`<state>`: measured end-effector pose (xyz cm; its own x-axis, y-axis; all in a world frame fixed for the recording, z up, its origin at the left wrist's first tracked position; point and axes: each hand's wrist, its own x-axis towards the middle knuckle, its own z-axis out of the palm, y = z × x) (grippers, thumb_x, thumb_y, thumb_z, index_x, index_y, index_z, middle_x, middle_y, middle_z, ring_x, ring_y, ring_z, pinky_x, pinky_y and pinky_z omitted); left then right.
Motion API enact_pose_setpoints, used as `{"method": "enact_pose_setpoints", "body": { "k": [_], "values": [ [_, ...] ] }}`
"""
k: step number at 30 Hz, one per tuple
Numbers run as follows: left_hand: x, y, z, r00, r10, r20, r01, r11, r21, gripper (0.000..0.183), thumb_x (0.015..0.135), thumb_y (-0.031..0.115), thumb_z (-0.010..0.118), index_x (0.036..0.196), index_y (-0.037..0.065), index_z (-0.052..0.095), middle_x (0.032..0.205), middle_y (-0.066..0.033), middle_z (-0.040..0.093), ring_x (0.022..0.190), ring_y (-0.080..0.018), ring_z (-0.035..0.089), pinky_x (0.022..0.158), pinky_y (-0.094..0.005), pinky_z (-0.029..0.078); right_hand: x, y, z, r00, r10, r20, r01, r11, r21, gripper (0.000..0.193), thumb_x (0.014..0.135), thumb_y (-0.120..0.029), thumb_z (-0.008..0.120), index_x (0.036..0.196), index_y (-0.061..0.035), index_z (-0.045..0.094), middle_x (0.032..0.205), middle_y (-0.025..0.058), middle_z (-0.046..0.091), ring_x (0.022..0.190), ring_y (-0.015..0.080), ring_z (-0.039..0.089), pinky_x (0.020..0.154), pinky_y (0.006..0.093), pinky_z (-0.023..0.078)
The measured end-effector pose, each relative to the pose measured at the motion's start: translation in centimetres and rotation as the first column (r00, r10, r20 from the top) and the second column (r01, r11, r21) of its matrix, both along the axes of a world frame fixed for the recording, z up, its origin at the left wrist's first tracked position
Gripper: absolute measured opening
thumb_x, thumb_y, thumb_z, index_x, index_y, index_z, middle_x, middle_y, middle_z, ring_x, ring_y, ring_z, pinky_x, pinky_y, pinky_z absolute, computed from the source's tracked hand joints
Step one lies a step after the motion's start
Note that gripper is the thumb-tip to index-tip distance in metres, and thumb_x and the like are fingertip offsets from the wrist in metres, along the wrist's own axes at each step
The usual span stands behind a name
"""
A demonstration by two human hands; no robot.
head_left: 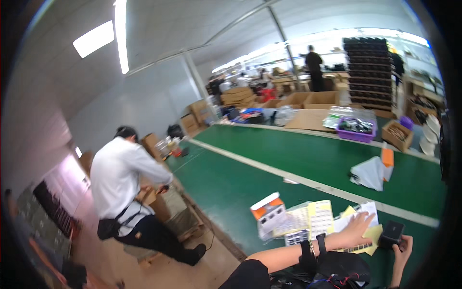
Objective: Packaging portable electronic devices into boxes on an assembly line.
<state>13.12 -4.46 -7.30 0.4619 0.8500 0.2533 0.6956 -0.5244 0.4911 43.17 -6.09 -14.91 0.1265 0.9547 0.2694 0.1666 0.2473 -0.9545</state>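
Purple basket [355,137] beside an open cardboard box [405,143]

Worn on the head, the tilted wide view looks forward and down over the bench [279,154], left hand [357,230] and right hand [405,246] near, wall [154,102] far.

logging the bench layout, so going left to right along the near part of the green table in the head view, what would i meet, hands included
White box with orange flap → yellow sticker sheet → spread left hand → black boxy device → right hand at the device's right edge.
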Motion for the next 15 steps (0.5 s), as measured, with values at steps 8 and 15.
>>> {"method": "enact_pose_setpoints", "body": {
  "k": [8,15],
  "values": [
    [-9.4,-4.5,2.2,0.968,0.05,0.245,-0.019,0.992,-0.127,0.072,0.082,0.032,0.061,0.133,-0.004,0.025,0.123,-0.0232,0.033,0.114,-0.0367,0.04,0.095,-0.0386,0.036,-1.5,2.9,0.4,0.944,-0.081,0.321,0.049,0.993,0.108,0.051,0.062,0.006,0.061,0.111,0.0,0.048,0.094,0.0029,0.048,0.081,0.0107,0.047,0.073,0.0237,0.039],
    [-11.1,-6.9,0.3,0.941,0.056,0.333,0.004,0.985,-0.175,0.071,0.083,0.029,0.06,0.135,0.0,0.021,0.124,-0.0232,0.029,0.111,-0.0393,0.042,0.095,-0.0397,0.036,-3.5,1.6,3.7,0.995,-0.051,-0.084,0.009,0.896,-0.444,0.056,0.066,-0.003,0.065,0.118,0.0025,0.046,0.1,0.006,0.054,0.081,0.0156,0.052,0.077,0.0272,0.043]
  ]
}}
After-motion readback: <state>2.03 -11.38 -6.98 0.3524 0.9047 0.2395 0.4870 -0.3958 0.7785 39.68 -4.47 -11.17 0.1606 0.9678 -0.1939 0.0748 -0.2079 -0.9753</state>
